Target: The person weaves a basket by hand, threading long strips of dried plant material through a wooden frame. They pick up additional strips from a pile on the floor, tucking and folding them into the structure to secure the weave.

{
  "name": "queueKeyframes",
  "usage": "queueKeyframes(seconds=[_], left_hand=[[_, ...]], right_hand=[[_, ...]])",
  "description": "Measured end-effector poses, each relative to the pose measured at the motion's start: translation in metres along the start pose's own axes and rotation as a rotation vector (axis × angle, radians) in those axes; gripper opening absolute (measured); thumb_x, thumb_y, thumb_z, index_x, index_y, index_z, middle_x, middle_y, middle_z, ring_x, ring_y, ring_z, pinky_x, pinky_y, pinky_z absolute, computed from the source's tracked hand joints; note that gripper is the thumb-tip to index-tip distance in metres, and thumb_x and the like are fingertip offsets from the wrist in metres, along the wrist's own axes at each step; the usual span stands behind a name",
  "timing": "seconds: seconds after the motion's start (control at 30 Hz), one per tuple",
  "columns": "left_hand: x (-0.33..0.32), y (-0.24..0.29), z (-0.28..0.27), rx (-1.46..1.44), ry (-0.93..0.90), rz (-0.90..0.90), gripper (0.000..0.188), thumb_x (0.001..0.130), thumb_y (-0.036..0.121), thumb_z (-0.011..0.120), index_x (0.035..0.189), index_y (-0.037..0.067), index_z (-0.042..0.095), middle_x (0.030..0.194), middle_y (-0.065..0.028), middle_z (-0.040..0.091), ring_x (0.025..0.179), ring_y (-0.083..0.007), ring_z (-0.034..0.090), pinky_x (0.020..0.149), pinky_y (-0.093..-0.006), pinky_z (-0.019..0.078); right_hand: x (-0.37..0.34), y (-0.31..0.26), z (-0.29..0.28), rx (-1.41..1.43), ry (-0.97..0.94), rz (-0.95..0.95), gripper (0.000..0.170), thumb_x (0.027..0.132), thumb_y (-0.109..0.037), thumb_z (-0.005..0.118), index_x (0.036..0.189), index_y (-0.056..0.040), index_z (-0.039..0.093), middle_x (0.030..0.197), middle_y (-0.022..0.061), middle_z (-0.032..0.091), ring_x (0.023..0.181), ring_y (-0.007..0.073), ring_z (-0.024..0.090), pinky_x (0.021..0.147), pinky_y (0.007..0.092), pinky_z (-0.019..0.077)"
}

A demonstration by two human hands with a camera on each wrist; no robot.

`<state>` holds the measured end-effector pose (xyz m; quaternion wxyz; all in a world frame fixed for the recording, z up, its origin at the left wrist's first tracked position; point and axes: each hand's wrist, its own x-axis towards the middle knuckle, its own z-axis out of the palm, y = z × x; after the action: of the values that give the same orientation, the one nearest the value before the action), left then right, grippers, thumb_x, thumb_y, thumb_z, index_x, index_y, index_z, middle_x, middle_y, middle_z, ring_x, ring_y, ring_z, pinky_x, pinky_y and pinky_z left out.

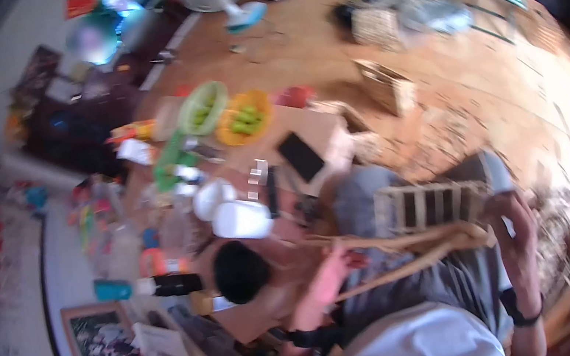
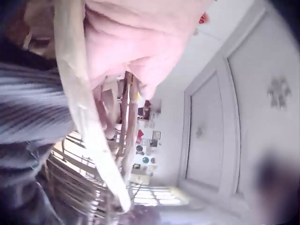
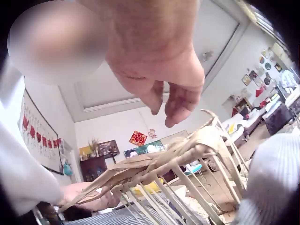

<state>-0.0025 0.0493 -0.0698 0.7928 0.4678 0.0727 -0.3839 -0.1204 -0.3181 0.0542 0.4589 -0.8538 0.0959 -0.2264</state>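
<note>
Head view shows a pale, ladder-like basket frame point(image 1: 428, 189) of slatted wood on the person's grey trousers point(image 1: 363, 199), long flat tan strips point(image 1: 392, 241) running from its corner. The left hand point(image 1: 330, 275) grips the strips; the right hand point(image 1: 522, 222) hangs by that corner, fingers loosely bent round nothing. On the brown tabletop point(image 1: 327, 138), a scalloped yellow bowl point(image 1: 266, 112) holds green fruit point(image 1: 246, 119); scrap-strewn tan floor point(image 1: 433, 80) spreads beyond its edge.
</note>
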Motion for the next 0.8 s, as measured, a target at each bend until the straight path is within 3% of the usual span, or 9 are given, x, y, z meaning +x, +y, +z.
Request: queueKeyframes(seconds=[0.03,0.1,0.17,0.2,0.33,0.43,0.53,0.73,0.8], left_hand=[[-0.005,-0.003,-0.005,0.223,0.02,-0.061,0.05,0.114,0.044,0.059,0.14,0.002,0.063,0.127,-0.0137,0.072,0.11,-0.0242,0.072,0.1,-0.0391,0.0567],[-0.03,0.025,0.042,0.414,-0.077,-0.086,0.047,0.115,0.041,0.061,0.135,-0.001,0.061,0.128,-0.0115,0.071,0.112,-0.0204,0.072,0.102,-0.0356,0.056],[-0.036,0.031,0.067,0.748,-0.196,-0.042,0.048,0.114,0.04,0.063,0.135,-0.003,0.061,0.125,-0.0092,0.07,0.108,-0.0159,0.071,0.101,-0.0327,0.0552],[-0.038,0.038,0.078,0.905,-0.273,-0.02,0.051,0.111,0.041,0.069,0.133,-0.004,0.061,0.115,-0.0076,0.072,0.097,-0.0148,0.072,0.094,-0.0312,0.0564],[-0.037,0.044,0.11,0.97,-0.145,-0.23,0.039,0.104,0.018,0.077,0.132,-0.005,0.061,0.108,-0.0127,0.078,0.091,-0.0248,0.074,0.085,-0.0361,0.0579],[-0.043,0.053,0.136,1.425,-0.053,0.05,0.034,0.102,0.018,0.077,0.129,0.0,0.064,0.109,-0.0185,0.078,0.095,-0.032,0.077,0.085,-0.0399,0.0582],[-0.05,0.06,0.15,1.483,0.01,0.132,0.029,0.103,0.018,0.076,0.126,0.004,0.067,0.112,-0.0221,0.076,0.102,-0.0398,0.076,0.088,-0.0441,0.0582],[-0.043,0.067,0.153,1.663,0.027,0.513,0.023,0.101,0.018,0.076,0.12,0.006,0.073,0.111,-0.0177,0.077,0.101,-0.0436,0.074,0.083,-0.0504,0.0586],[-0.041,0.069,0.153,1.7,0.066,0.508,0.024,0.099,0.017,0.077,0.12,0.006,0.073,0.109,-0.0166,0.076,0.099,-0.0424,0.074,0.083,-0.0503,0.0583]], right_hand=[[-0.006,0.005,-0.007,0.01,0.026,0.097,0.014,0.091,0.013,0.067,0.101,0.0027,0.068,0.101,0.0134,0.068,0.099,0.0281,0.068,0.09,0.0378,0.0534],[-0.015,0.014,-0.013,0.147,0.065,0.191,0.014,0.095,0.013,0.066,0.106,0.004,0.069,0.105,0.0103,0.067,0.1,0.0204,0.071,0.089,0.0323,0.0556],[-0.021,0.026,-0.018,0.242,0.08,0.193,0.019,0.096,0.014,0.067,0.112,0.0037,0.069,0.107,0.0094,0.067,0.096,0.0174,0.073,0.087,0.0306,0.0568],[-0.023,0.026,-0.021,0.218,0.075,0.192,0.02,0.096,0.014,0.067,0.113,0.003,0.07,0.106,0.0094,0.068,0.095,0.0177,0.073,0.086,0.0305,0.0568],[-0.018,0.027,-0.02,0.064,0.025,0.097,0.024,0.095,0.012,0.07,0.115,-0.0005,0.073,0.106,0.0095,0.072,0.093,0.0198,0.072,0.084,0.0326,0.0572],[-0.014,0.023,-0.016,0.015,-0.059,-0.023,0.02,0.095,0.007,0.072,0.113,-0.0008,0.073,0.105,0.0117,0.073,0.092,0.0275,0.072,0.081,0.0372,0.0581],[-0.012,0.023,-0.013,-0.166,-0.201,-0.14,0.027,0.094,0.001,0.074,0.121,-0.0033,0.071,0.109,0.0117,0.072,0.098,0.0318,0.071,0.084,0.0411,0.0568],[-0.009,0.005,-0.005,-0.378,-0.251,-0.272,0.052,0.085,-0.014,0.083,0.134,-0.0075,0.064,0.123,0.0092,0.072,0.11,0.0292,0.07,0.095,0.0437,0.0498],[-0.009,0.001,-0.002,-0.408,-0.248,-0.279,0.057,0.083,-0.018,0.086,0.134,-0.0077,0.064,0.122,0.0091,0.073,0.108,0.0278,0.07,0.095,0.043,0.0487]])
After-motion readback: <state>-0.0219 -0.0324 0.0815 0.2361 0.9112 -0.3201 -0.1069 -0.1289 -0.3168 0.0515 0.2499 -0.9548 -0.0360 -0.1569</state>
